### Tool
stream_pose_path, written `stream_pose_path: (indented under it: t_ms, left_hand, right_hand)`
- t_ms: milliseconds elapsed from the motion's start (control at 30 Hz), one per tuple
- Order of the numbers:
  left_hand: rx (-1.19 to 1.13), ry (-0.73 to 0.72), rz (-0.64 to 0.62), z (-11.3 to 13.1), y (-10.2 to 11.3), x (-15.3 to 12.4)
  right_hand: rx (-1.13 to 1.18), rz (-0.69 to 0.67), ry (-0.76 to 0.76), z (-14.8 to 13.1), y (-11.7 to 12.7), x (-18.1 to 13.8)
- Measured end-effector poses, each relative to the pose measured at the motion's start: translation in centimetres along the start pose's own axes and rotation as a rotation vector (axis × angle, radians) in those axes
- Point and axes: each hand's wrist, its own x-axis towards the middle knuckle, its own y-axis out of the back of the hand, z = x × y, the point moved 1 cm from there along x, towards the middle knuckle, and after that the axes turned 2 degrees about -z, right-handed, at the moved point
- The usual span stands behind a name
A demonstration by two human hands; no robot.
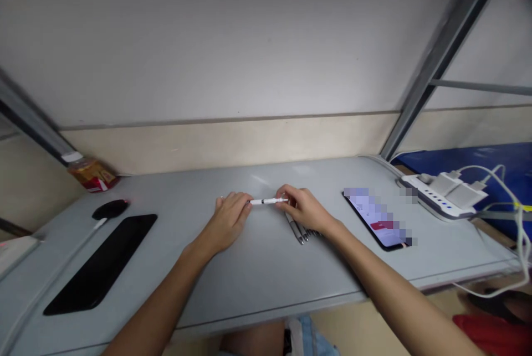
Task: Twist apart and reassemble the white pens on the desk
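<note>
A slim white pen (262, 201) with a dark band lies level between my two hands, just above or on the grey desk. My left hand (231, 217) is closed around its left end. At the other end, the thumb and fingers of my right hand (304, 207) pinch the pen's right part. Several grey pens (297, 231) lie side by side on the desk under my right hand, which partly hides them. Whether the white pen touches the desktop I cannot tell.
A lit phone (372, 218) and a white power strip (436, 196) with plugged chargers are at right. On the left lie a black phone-like slab (102, 264), a black round puck (110, 209) with a white cable, and a bottle (90, 172). The desk's front edge (266, 311) runs below my arms.
</note>
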Motion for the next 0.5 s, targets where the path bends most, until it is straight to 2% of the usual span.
stream_pose_path:
  t_ms: [100,267,500]
  left_hand:
    - [-0.005,-0.002,-0.008,0.04,0.02,0.01]
    - [-0.005,0.012,-0.002,-0.08,-0.01,0.03]
    - [-0.009,-0.014,-0.006,-0.21,-0.09,0.11]
  right_hand:
    - [-0.061,-0.032,-0.032,0.03,-0.06,-0.04]
    - [-0.012,0.019,0.003,0.18,-0.06,-0.07]
    - [-0.068,-0.002,-0.011,0.24,-0.04,0.11]
